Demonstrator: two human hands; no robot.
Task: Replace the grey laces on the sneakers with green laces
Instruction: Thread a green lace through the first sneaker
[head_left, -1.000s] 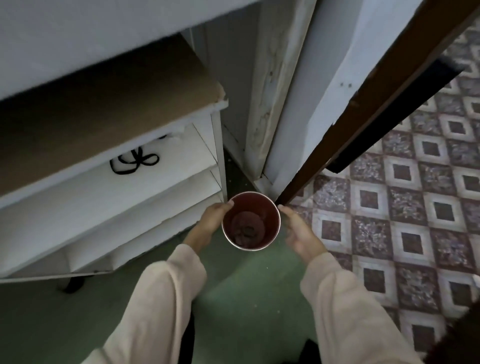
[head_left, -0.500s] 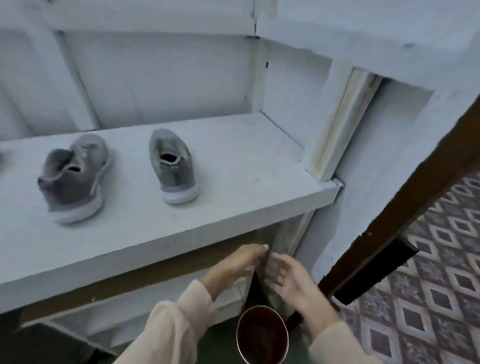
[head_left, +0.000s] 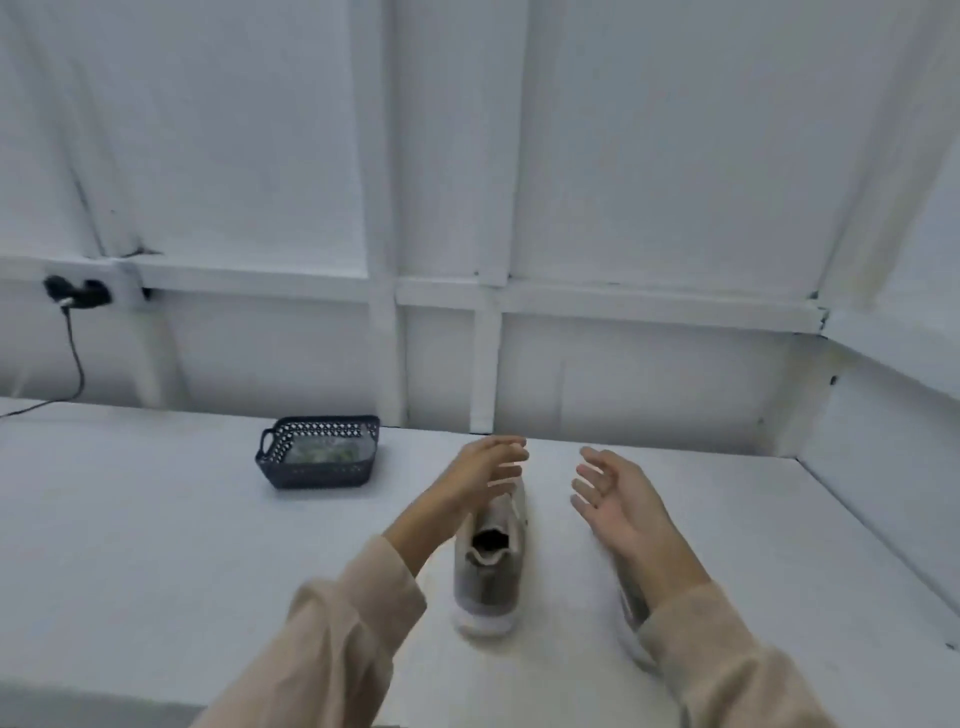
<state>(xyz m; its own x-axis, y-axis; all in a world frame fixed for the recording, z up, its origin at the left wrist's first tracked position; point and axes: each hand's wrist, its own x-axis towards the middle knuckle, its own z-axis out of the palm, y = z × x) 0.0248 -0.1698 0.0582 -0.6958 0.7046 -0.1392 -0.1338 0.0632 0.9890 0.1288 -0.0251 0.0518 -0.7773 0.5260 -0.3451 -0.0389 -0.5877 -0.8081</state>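
A grey sneaker (head_left: 488, 571) with a white sole stands on the white table (head_left: 156, 519), heel toward me, and I see no lace on it. My left hand (head_left: 483, 467) hovers over its toe with fingers spread, holding nothing. My right hand (head_left: 615, 501) is raised to the right of the shoe, palm open and empty. A second sneaker (head_left: 631, 618) is mostly hidden under my right forearm. A black mesh basket (head_left: 270, 457) at the back left holds something green, blurred.
White panelled walls close the table at the back and the right. A wall socket with a black plug (head_left: 78, 293) and cable is at the far left. The table's front edge runs along the bottom left.
The view has swung up from a red cup on the floor to the tabletop. Both hands left the cup and rose above the sneakers, empty.
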